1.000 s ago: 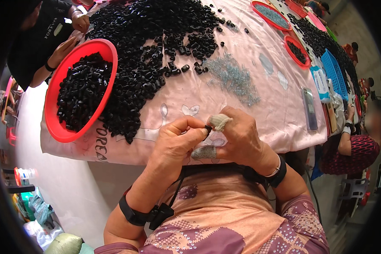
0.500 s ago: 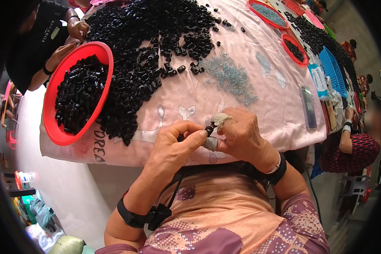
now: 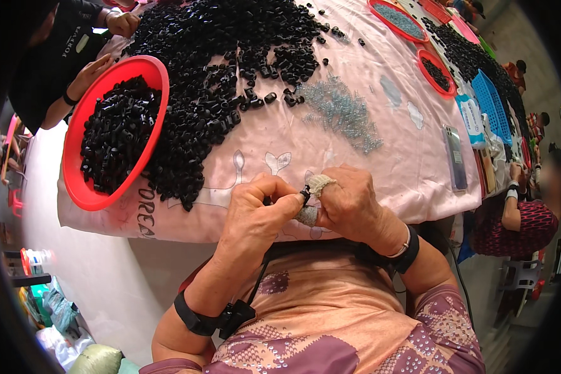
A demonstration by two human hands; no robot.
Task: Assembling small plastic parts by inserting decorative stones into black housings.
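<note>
My left hand [image 3: 260, 209] pinches a small black plastic part [image 3: 305, 194] between thumb and fingers, and most of the part is hidden. Close against it is my right hand [image 3: 350, 201], fingers curled in at the same part, with pale wraps [image 3: 320, 184] on the thumb and a finger. Whether the right fingers hold a second small piece cannot be seen. Both hands are just above the near edge of a pink cloth [image 3: 399, 181]. Beyond them lies a loose heap of small clear-blue springs [image 3: 343, 115]. A big pile of black plastic parts [image 3: 187, 131] spreads to the left and back.
A red basin [image 3: 162, 118] full of black parts tilts at the left, beside a co-worker's hands [image 3: 93, 73]. At the right are a phone [image 3: 455, 157], a blue basket [image 3: 491, 106], a wipes pack [image 3: 470, 121] and smaller red trays [image 3: 439, 87]. Another person sits far right.
My hands stay together, and the black part now shows less between my fingers. The co-worker's hands at the upper left have shifted.
</note>
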